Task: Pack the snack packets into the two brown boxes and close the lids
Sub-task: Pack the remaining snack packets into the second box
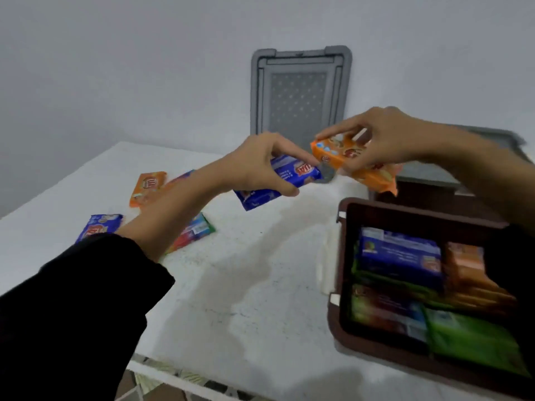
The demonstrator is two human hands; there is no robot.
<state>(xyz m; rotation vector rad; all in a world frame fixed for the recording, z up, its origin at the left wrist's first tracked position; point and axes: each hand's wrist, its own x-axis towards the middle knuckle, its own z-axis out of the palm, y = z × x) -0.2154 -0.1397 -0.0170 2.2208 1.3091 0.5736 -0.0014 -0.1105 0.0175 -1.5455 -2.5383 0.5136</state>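
Note:
My left hand grips a blue snack packet above the white table. Just to its right, my right hand grips an orange snack packet; the two packets almost touch. An open brown box at the front right holds several packets, blue, orange and green. Behind it a second brown box is partly hidden by my right arm. Loose on the table at the left lie an orange packet, a blue packet and a red-green packet, the last partly under my left forearm.
A grey lid leans upright against the wall behind the table. Another grey lid lies at the back right near the second box. The table's front edge runs along the bottom, with floor below.

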